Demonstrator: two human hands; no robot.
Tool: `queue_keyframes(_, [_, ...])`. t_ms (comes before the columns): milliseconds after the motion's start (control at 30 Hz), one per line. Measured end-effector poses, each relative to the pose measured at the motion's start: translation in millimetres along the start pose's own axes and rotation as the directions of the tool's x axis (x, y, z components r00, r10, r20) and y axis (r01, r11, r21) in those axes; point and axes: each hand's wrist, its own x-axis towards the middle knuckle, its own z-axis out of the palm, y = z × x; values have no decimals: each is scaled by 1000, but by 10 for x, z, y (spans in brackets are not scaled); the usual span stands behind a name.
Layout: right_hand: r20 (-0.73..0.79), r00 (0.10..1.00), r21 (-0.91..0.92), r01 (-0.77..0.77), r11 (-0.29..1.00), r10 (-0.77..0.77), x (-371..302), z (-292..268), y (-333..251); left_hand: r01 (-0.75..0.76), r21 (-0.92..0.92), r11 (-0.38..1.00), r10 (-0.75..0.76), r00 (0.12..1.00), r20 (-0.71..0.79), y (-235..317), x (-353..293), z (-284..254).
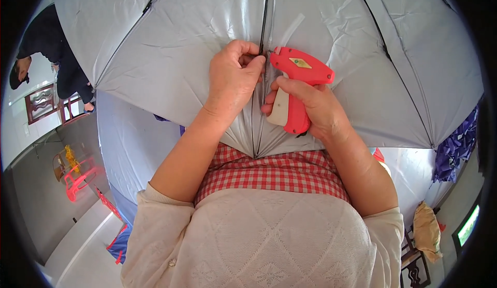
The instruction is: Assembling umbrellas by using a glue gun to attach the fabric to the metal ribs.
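Observation:
A large silver-grey umbrella canopy [362,44] with black ribs lies spread across my lap, inner side up. My left hand [233,78] pinches the fabric against a black rib [265,13] near the middle. My right hand [310,106] grips a red tagging gun [297,75] with a cream trigger. The gun's nose presses against the fabric right beside my left fingertips. A clear strip [292,29] lies on the canopy just above the gun.
Another person in dark clothes [52,49] bends over at the far left near wooden chairs [41,104]. A red plastic stool [77,179] stands on the grey floor. Purple fabric [455,148] hangs at right, with a tan bag [427,231] below it.

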Motion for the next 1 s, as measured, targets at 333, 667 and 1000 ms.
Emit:
queue_keyframes(333, [234,970,185,-105,977,59,138,-155,81,11,-21,1000,-11,1000,0,12,13,-8])
queue_keyframes(667, [126,992,155,-9,988,-10,113,-59,-2,-26,-26,999,26,999,25,58,9,61])
queue_keyframes(1000, [-19,998,-223,59,973,-65,-159,-46,-594,-244,760,603,315,948,54,278,355,-709])
